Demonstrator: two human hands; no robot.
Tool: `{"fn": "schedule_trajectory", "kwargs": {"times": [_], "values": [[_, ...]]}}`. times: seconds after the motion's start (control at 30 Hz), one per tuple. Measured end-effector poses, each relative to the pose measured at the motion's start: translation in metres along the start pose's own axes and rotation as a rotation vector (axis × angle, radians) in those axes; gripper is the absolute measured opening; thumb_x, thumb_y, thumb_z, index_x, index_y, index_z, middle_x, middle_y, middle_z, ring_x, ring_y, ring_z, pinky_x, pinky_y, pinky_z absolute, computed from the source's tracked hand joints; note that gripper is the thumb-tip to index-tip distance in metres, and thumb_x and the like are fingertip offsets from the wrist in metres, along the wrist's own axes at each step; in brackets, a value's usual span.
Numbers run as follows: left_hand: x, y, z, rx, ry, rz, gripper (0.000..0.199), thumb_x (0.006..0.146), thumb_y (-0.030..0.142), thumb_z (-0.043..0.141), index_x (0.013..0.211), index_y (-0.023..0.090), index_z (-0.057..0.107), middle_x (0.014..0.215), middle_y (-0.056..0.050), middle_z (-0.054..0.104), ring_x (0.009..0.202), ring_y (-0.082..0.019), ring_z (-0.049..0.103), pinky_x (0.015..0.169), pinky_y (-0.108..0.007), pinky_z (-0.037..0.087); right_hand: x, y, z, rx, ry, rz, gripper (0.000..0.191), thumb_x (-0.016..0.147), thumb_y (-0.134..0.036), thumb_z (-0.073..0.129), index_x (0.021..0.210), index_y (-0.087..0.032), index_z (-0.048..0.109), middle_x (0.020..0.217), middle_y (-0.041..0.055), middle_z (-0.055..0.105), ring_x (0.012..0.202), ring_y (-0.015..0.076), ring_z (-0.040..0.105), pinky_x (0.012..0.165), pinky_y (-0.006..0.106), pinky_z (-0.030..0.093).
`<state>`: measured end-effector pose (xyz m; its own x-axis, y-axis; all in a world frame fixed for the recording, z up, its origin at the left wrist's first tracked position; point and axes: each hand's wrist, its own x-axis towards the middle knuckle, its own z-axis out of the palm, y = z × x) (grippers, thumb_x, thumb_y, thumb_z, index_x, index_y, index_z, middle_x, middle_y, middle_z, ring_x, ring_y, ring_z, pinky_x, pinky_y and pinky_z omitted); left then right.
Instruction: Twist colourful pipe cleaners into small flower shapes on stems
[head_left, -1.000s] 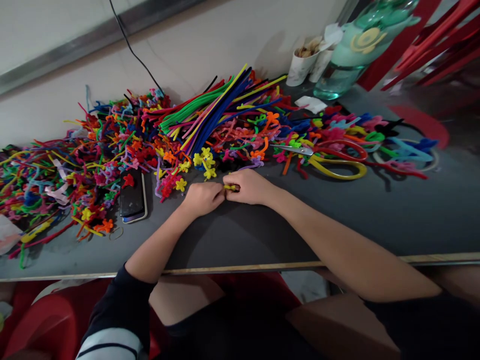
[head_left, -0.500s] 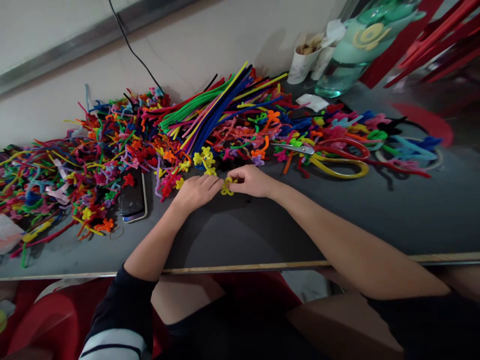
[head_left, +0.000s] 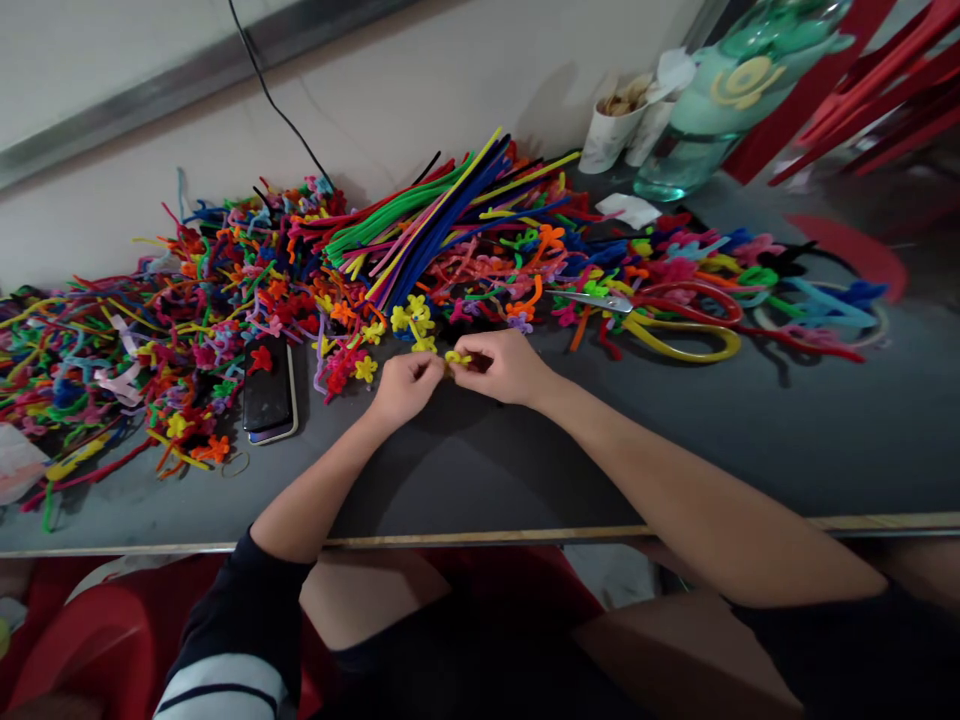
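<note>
Between my two hands is a small yellow pipe cleaner flower, bent into loops. My right hand pinches it from the right, thumb and forefinger together. From the other side my left hand has its fingertips closed at the flower's left end, where the part it grips is mostly covered. Just beyond my left hand lie several finished-looking yellow flowers at the edge of the heap. A bundle of straight pipe cleaners in green, blue, yellow and other colours rests on top of the pile behind.
A large heap of coloured pipe cleaner pieces covers the left and back of the table. A phone lies at its front edge. Scissors with red and yellow handles lie right. Behind stand a paper cup and a green bottle.
My left hand has turned from palm-down to a pinch with the thumb showing. The yellow flower has been raised and tilted between both hands. The view has shifted slightly.
</note>
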<state>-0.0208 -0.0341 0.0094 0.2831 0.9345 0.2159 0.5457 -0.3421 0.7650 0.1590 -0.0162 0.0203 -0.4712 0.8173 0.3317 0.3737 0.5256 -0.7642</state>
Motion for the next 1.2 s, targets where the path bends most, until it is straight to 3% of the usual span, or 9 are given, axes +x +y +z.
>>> {"fn": "schedule_trajectory", "kwargs": {"times": [0.07,0.23,0.47,0.6,1.0,1.2], "values": [[0.002,-0.001,0.0,-0.171,-0.035,-0.041,0.035,0.088,0.033,0.043,0.057,0.017,0.051,0.052,0.003,0.046,0.051,-0.009,0.042,0.053,-0.023,0.034,0.0,-0.001,0.0,0.024,0.002,0.018,0.019,0.074,-0.028,0.057,0.06,-0.018,0.048,0.053,-0.0037,0.044,0.051,0.0078,0.036,0.052,0.024,0.029],[0.008,-0.007,-0.008,-0.237,0.008,-0.025,0.031,0.083,0.044,0.058,0.07,0.017,0.063,0.063,0.0,0.057,0.059,-0.01,0.049,0.058,-0.023,0.039,0.002,0.013,0.001,0.216,-0.076,0.147,0.025,0.074,-0.037,0.057,0.061,-0.018,0.05,0.054,-0.003,0.046,0.05,0.0077,0.038,0.049,0.023,0.028],[0.008,-0.005,-0.004,-0.44,0.01,-0.138,0.04,0.077,0.056,0.063,0.071,0.016,0.064,0.06,0.001,0.055,0.053,-0.008,0.043,0.053,-0.022,0.036,0.004,0.018,0.005,0.293,-0.084,0.181,0.025,0.075,-0.038,0.058,0.063,-0.017,0.051,0.052,-0.0044,0.044,0.048,0.0063,0.036,0.047,0.022,0.027],[0.008,-0.004,0.0,-0.445,0.016,-0.165,0.04,0.076,0.056,0.065,0.072,0.016,0.064,0.059,0.001,0.054,0.052,-0.007,0.041,0.051,-0.021,0.035,0.004,0.02,0.007,0.303,-0.087,0.178,0.027,0.075,-0.039,0.06,0.062,-0.017,0.052,0.055,-0.0039,0.046,0.05,0.0064,0.038,0.048,0.022,0.028],[0.011,-0.015,0.005,-0.322,-0.057,-0.08,0.034,0.087,0.046,0.052,0.079,0.016,0.064,0.066,0.0,0.053,0.059,-0.009,0.044,0.054,-0.021,0.035,0.003,0.022,0.01,0.293,-0.115,0.168,0.028,0.076,-0.042,0.062,0.066,-0.015,0.058,0.059,-0.0016,0.052,0.053,0.0077,0.043,0.05,0.022,0.032],[0.012,-0.017,0.006,-0.4,-0.072,-0.164,0.034,0.089,0.049,0.051,0.085,0.017,0.061,0.058,0.003,0.045,0.05,-0.008,0.042,0.048,-0.02,0.035,0.004,0.02,0.011,0.273,-0.071,0.186,0.034,0.077,-0.046,0.063,0.063,-0.016,0.056,0.054,-0.0029,0.05,0.047,0.007,0.041,0.047,0.022,0.03]]}}
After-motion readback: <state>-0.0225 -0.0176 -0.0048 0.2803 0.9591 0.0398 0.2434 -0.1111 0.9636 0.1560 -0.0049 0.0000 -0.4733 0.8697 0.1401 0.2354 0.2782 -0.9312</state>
